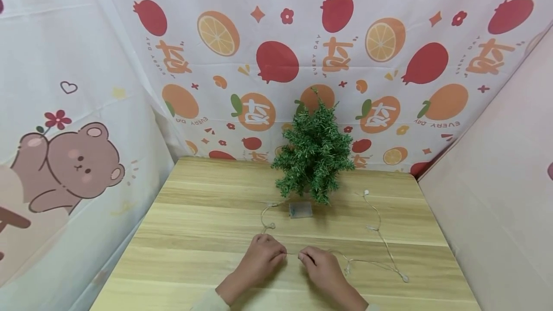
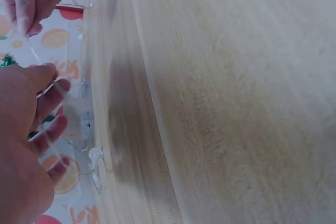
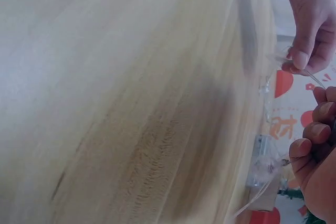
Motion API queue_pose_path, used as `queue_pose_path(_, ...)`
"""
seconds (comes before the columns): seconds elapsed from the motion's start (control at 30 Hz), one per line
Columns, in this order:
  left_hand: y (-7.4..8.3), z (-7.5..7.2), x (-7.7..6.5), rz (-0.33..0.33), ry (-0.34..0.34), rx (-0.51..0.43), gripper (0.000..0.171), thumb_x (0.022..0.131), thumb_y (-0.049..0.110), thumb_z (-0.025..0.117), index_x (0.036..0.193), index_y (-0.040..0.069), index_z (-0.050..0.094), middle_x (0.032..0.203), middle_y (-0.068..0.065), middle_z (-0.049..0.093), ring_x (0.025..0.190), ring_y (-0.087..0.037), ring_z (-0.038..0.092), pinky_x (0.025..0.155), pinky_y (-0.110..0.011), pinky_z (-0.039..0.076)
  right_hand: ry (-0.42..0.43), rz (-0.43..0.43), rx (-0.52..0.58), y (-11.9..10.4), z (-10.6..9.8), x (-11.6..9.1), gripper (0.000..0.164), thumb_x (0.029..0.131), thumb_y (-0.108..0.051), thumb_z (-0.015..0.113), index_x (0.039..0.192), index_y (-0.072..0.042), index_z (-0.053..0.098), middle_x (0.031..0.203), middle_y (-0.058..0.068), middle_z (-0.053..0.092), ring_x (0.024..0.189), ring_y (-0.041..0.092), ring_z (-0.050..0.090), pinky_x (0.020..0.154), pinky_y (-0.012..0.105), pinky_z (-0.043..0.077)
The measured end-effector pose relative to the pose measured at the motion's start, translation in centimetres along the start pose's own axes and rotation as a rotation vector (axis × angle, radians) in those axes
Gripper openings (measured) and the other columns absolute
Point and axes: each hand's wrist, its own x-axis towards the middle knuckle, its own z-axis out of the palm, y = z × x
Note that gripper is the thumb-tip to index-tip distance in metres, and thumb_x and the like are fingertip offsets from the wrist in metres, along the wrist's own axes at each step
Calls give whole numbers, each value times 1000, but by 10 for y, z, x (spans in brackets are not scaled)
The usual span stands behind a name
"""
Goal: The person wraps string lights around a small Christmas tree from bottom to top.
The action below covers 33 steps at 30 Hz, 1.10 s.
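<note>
Pinching a thin light string, the left grip and right grip face cloth reading "EVERY DAY".

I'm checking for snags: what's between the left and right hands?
A short stretch of thin wire spans the gap from left hand to right hand, as the head view shows.

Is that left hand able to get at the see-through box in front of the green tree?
Probably yes: only bare tabletop seems to lie between the left hand and the box, though that hand's grip holds the string of lights, which it may need to release.
</note>
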Motion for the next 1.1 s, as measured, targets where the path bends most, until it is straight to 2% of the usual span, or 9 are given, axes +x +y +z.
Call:
queue_pose_path(0.1, -1, 0, 1, 38, 65, 33, 7, 93, 30, 72, 89, 25, 75, 101, 11, 71, 103, -14, 60, 96, -48, 41, 7, 1, 10, -1, -2, 0, 20, 102, -24, 61, 92, -12, 74, 71, -12, 58, 62, -6, 45, 57, 17, 45)
queue_pose_path(0.23, -2, -1, 3, 71, 132, 48, 6, 91, 30, 74, 88, 25, 75, 100, 11, 71, 102, -14, 60, 96, -48, 40, 3, 21, 26, -4, -8, 1, 21, 103, -26, 60, 93, -15, 74, 74, -7, 63, 63, -5, 47, 59, 18, 45)
queue_pose_path(0.33, -4, -1, 4, 66, 149, 35, 4, 87, 28, 78, 90, 24, 77, 91, 15, 73, 97, -13, 59, 95, -48, 39, -5, 38, 38, -6, -13, 3, 21, 104, -27, 59, 93, -16, 73, 73, -7, 61, 63, -5, 46, 58, 18, 46)
queue_pose_path(0.47, -9, -1, 2, 54, 176, 28, 7, 83, 24, 82, 88, 23, 79, 83, 15, 74, 93, -16, 60, 93, -50, 40, 2, 72, 52, -8, -22, 4, 17, 103, -27, 60, 92, -20, 72, 69, -14, 53, 60, -4, 44, 55, 19, 45)
queue_pose_path(0.6, -13, -3, -2, 49, 206, 19, 3, 83, 24, 80, 83, 22, 78, 81, 15, 73, 92, -19, 62, 91, -50, 40, 12, 132, 72, -8, -32, 6, 16, 102, -29, 61, 92, -23, 72, 68, -13, 51, 59, -2, 44, 54, 20, 44)
queue_pose_path(0.7, -16, -3, -2, 42, 205, 4, 8, 86, 28, 77, 82, 21, 77, 81, 15, 74, 92, -17, 61, 91, -50, 40, 14, 177, 87, -3, -40, 6, 19, 103, -33, 60, 94, -21, 72, 69, -11, 52, 61, 0, 44, 56, 21, 44)
queue_pose_path(0.8, -18, -2, -1, 27, 190, -13, 6, 85, 25, 79, 83, 20, 78, 83, 14, 75, 92, -15, 60, 92, -51, 40, 21, 208, 117, 2, -47, 6, 22, 103, -36, 59, 95, -20, 72, 69, -9, 52, 61, 1, 45, 55, 22, 43)
queue_pose_path(0.93, -25, -2, -2, -40, 165, -15, 8, 80, 22, 84, 85, 21, 78, 90, 11, 77, 94, -17, 60, 94, -54, 39, 27, 238, 154, 9, -52, 6, 23, 103, -40, 58, 95, -24, 71, 69, -8, 53, 60, 3, 45, 56, 23, 44)
queue_pose_path(1.1, -37, -4, 0, -123, 131, -30, 8, 83, 21, 82, 90, 22, 78, 94, 9, 77, 102, -23, 60, 98, -58, 36, 45, 262, 200, 8, -59, 7, 21, 102, -39, 60, 94, -25, 71, 70, -7, 54, 62, 5, 47, 58, 23, 46)
